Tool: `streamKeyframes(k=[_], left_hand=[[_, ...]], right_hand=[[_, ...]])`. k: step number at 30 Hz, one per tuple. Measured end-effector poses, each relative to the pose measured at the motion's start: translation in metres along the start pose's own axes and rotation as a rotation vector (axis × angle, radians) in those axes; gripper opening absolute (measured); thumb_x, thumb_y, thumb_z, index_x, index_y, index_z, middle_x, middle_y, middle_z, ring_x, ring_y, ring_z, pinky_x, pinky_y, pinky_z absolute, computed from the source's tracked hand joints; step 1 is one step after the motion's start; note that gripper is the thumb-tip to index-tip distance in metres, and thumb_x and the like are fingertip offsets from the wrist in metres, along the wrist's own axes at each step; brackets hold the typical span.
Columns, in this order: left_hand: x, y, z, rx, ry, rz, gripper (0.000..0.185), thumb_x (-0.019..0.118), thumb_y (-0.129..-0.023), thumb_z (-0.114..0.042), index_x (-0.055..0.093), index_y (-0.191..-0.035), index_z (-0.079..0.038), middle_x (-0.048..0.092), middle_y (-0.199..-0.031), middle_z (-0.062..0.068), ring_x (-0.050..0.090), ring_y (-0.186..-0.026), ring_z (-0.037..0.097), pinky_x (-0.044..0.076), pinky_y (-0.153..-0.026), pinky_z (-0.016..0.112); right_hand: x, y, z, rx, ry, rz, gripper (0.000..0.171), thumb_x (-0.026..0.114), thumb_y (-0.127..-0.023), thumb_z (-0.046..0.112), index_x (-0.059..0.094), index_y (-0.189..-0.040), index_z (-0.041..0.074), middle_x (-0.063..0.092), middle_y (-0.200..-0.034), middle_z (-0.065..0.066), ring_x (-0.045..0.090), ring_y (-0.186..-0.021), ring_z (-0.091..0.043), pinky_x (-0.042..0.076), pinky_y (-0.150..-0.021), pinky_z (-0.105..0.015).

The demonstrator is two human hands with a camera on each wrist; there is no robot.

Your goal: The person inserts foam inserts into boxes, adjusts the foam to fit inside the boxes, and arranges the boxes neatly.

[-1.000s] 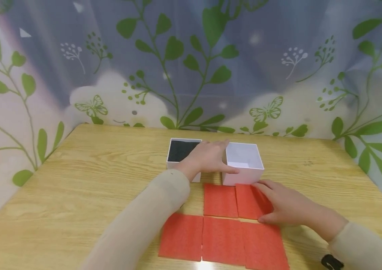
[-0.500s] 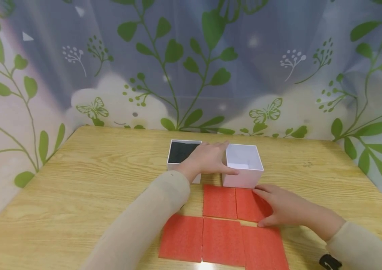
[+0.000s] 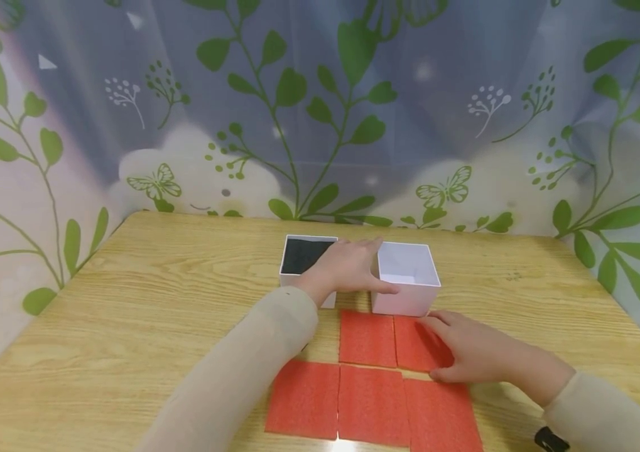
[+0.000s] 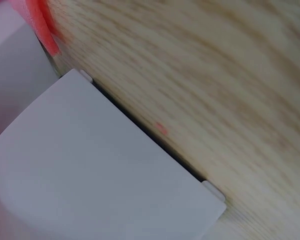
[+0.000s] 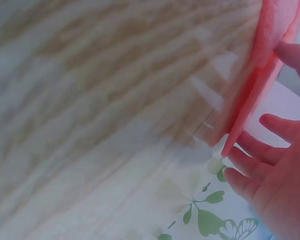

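My left hand (image 3: 348,267) reaches across to the right white box (image 3: 404,295), which is open-topped. The thumb lies on its front wall and the fingertips reach its far left corner, holding it. My right hand (image 3: 480,348) spans a red felt-like sheet (image 3: 414,345), the thumb at its near edge and fingers at its far edge. In the right wrist view, the red sheet (image 5: 257,100) shows edge-on between the thumb and the lower fingers. Beside it lies another red sheet (image 3: 367,339), and several more red sheets (image 3: 373,405) form a nearer row.
The left white box (image 3: 286,277) holds black material (image 3: 304,251) and sits partly behind my left hand; its wall (image 4: 100,160) fills much of the left wrist view. A leaf-printed curtain (image 3: 297,113) hangs behind the wooden table (image 3: 144,301).
My right hand has drawn its red sheet slightly nearer, and the sheet lies straighter beside its neighbour. The left hand and boxes hold still; the head view shifts a little.
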State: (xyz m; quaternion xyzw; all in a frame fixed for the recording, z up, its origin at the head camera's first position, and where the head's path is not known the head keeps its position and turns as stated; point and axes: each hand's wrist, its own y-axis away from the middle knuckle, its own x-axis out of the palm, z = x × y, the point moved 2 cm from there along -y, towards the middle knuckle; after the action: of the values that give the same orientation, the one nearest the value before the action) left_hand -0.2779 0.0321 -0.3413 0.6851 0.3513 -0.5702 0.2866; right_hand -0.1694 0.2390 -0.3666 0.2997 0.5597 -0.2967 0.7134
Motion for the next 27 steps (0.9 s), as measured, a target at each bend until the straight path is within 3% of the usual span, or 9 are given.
streamKeyframes(k=[9,15,19,22,27], left_hand=[[-0.001,0.002,-0.002,0.005,-0.008,0.002,0.107,0.053,-0.071,-0.077,0.022,-0.149,-0.011,0.037,-0.146,0.004,0.033,-0.133,0.016,0.022,-0.109,0.044],[-0.001,0.001,0.000,-0.001,-0.001,0.006,0.108,0.053,-0.071,-0.077,0.021,-0.149,-0.010,0.037,-0.146,0.003,0.034,-0.133,0.014,0.014,-0.112,0.044],[-0.001,0.002,0.000,-0.016,0.023,0.015,0.110,0.054,-0.071,-0.077,0.019,-0.149,-0.008,0.058,-0.127,-0.001,0.044,-0.126,0.015,0.010,-0.112,0.046],[-0.001,0.002,0.000,-0.022,0.027,0.021,0.110,0.054,-0.071,-0.077,0.019,-0.149,-0.007,0.064,-0.113,-0.005,0.048,-0.122,0.016,0.009,-0.112,0.046],[-0.001,0.001,0.000,-0.028,0.011,0.029,0.110,0.053,-0.071,-0.077,0.018,-0.150,-0.009,0.059,-0.123,-0.004,0.048,-0.122,0.014,0.010,-0.112,0.045]], right_hand=[[0.001,0.007,-0.005,0.042,-0.049,-0.007,0.086,0.070,-0.077,0.050,0.037,-0.138,0.000,0.044,-0.131,-0.018,0.044,-0.118,-0.037,0.039,-0.095,-0.052],[-0.007,0.010,0.001,0.009,-0.026,-0.055,0.084,0.073,-0.076,0.046,0.039,-0.137,0.000,0.044,-0.130,-0.017,0.046,-0.116,-0.035,0.042,-0.093,-0.050],[-0.015,0.012,0.006,-0.025,0.006,-0.084,0.082,0.074,-0.075,0.043,0.039,-0.137,0.002,0.045,-0.129,-0.015,0.048,-0.115,-0.032,0.043,-0.092,-0.049],[-0.021,0.013,0.009,-0.032,0.016,-0.094,0.083,0.074,-0.075,0.045,0.038,-0.139,0.005,0.044,-0.130,-0.012,0.048,-0.115,-0.030,0.043,-0.092,-0.048],[-0.032,0.016,0.014,-0.062,0.043,-0.121,0.083,0.073,-0.075,0.047,0.039,-0.139,0.007,0.045,-0.130,-0.010,0.049,-0.114,-0.028,0.044,-0.091,-0.046]])
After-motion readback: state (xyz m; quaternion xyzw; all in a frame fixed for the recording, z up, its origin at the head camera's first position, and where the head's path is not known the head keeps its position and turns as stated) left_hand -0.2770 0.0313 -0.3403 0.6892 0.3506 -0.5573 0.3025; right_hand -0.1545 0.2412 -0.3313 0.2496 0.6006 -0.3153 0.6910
